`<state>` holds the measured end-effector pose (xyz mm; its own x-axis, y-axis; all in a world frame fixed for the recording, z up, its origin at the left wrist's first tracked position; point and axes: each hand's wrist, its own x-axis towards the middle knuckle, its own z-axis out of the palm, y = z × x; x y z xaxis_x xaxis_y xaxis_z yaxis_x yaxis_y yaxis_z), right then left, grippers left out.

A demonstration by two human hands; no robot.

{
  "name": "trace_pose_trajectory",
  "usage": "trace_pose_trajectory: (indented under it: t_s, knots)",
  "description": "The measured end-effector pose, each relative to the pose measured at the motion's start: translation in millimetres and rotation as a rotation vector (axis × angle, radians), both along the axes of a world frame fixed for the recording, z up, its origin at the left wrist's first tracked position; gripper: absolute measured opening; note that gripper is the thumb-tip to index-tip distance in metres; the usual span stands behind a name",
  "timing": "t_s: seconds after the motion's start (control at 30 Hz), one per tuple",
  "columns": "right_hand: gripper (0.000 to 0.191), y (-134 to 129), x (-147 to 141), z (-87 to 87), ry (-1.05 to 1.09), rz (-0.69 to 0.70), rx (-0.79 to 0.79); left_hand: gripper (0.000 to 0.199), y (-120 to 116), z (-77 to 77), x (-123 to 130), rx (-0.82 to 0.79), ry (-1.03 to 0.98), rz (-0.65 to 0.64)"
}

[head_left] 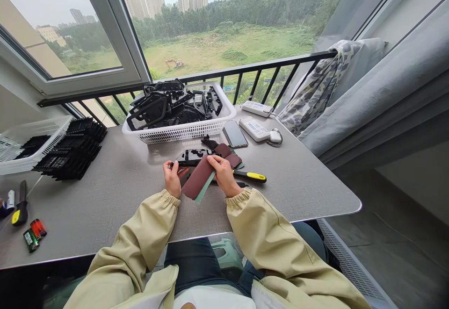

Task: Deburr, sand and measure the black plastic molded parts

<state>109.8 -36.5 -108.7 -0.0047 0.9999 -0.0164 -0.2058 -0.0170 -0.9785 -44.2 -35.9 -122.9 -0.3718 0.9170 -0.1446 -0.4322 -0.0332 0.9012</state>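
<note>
I see the basket (pixel 175 135), parts (pixel 154 112) heaped inside it, on the table (pixel 133 211) at upper centre, the phone (pixel 235 134) by its near right corner, the left hand (pixel 172 179) and right hand (pixel 225 176) before the basket, stacked pieces (pixel 72 147) at left, batteries (pixel 38 228) at lower left.

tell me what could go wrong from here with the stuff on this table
The brown sheet in the right hand hides some of the black part held by the left hand, so a slip might be missed. The yellow-and-black handle lies beside the right hand and could get knocked. Black pieces heap above the white basket's rim; a bump might spill some.
</note>
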Motion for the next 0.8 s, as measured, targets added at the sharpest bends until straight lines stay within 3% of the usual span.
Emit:
trace_pose_trajectory:
  t_s: [0.27,0.6,0.8]
  knots:
    - [0.040,-1.6,-0.1,5.5,0.128,-0.026,-0.039,0.054,-2.1,3.2,1.6,0.056,0.044,0.059]
    - [0.033,-4.1,-0.7,-1.3,0.127,0.022,-0.006,0.060,-5.4,6.4,2.0,0.088,0.043,-0.028]
    - [0.036,-0.1,1.8,4.5,0.177,-0.083,-0.005,0.057,-0.1,6.5,-6.8,0.101,-0.045,0.015]
